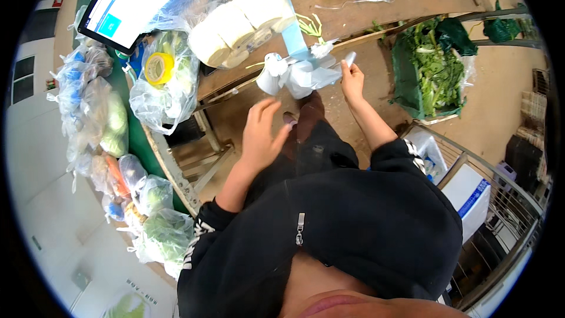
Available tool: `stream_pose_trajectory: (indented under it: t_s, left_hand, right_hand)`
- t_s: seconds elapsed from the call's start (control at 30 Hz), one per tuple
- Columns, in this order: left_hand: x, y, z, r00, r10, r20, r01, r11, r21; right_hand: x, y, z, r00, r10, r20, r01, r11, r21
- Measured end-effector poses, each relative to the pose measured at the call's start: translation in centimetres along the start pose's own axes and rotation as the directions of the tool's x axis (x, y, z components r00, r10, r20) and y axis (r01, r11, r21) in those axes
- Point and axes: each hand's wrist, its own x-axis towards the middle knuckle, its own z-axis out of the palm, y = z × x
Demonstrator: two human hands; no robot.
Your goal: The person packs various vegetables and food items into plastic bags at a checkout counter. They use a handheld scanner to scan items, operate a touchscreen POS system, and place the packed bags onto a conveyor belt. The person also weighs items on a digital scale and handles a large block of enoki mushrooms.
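Note:
My right hand (352, 82) pinches one end of a thin translucent plastic bag (307, 78), close to the near edge of the wooden table. The bag stretches leftward from those fingers, crumpled and whitish. Below and left of it, my left hand (262, 135) hangs in the air with its fingers apart, slightly blurred and holding nothing. Several rolls of off-white labels (238, 23), partly under clear plastic, lie on the table just beyond the bag. A pale blue strip (294, 38) comes down beside them. Some thin green stems (311, 26) lie to its right.
At left, bagged vegetables (115, 121) line a green-topped bench (130, 97), with a yellow tape roll (159, 69) on one bag. A tablet screen (130, 1) stands at upper left. A green-lined crate of leafy greens (432, 73) and a wire cart (471, 165) are at right.

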Motion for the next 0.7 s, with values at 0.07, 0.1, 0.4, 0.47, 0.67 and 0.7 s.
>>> stream_pose_trajectory:
  t_s: [0.07, 0.1, 0.4, 0.47, 0.67, 0.7]
  left_hand:
    - [3.3, 2.7, 1.7, 0.998, 0.063, -0.027, -0.063, 0.998, 0.021]
    - [5.0, 3.7, 2.4, 0.995, 0.102, -0.008, -0.102, 0.994, 0.028]
    - [12.0, 4.2, -4.3, 0.934, 0.294, 0.203, -0.186, 0.886, -0.424]
    - [11.5, 5.4, -7.5, 0.935, 0.330, 0.130, -0.222, 0.830, -0.512]
    - [5.2, 3.5, -13.5, 0.997, -0.028, -0.079, -0.005, 0.924, -0.383]
    - [3.5, 2.8, -13.3, 0.965, -0.227, -0.135, 0.138, 0.871, -0.472]
  right_hand:
    - [-5.3, -10.6, 1.2, 0.960, -0.125, 0.251, 0.136, 0.990, -0.029]
    - [-7.6, -14.3, 1.5, 0.939, -0.138, 0.315, 0.166, 0.984, -0.064]
    - [-8.9, -28.9, 5.9, 0.670, -0.540, 0.510, 0.677, 0.726, -0.121]
    - [-8.1, -30.8, 7.9, 0.599, -0.528, 0.601, 0.729, 0.671, -0.137]
    - [-5.2, -39.4, 18.7, 0.020, -0.750, 0.661, 0.962, 0.194, 0.191]
    - [-4.2, -40.5, 21.3, -0.107, -0.706, 0.700, 0.956, 0.121, 0.268]
